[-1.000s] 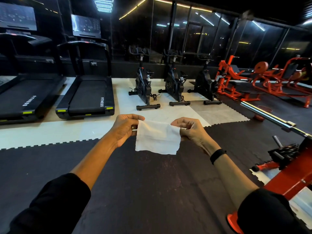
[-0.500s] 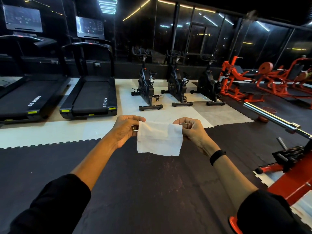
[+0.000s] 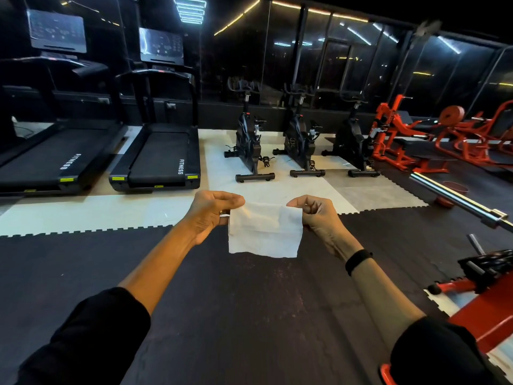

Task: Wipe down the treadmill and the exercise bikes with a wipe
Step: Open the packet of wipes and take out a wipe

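Note:
A white wipe hangs spread out in front of me over the dark floor mat. My left hand pinches its upper left corner and my right hand pinches its upper right corner. Two black treadmills stand ahead on the left, the nearer one and another further left. Three black exercise bikes stand ahead in a row: left, middle, right.
Red weight machines fill the back right. A steel barbell juts in from the right, above a red rack close to my right arm. The floor is dark rubber matting with a pale tiled patch under the machines.
The view has drifted slightly toward the machines. Both hands have kept hold of the wipe, which now hangs a little flatter and more stretched.

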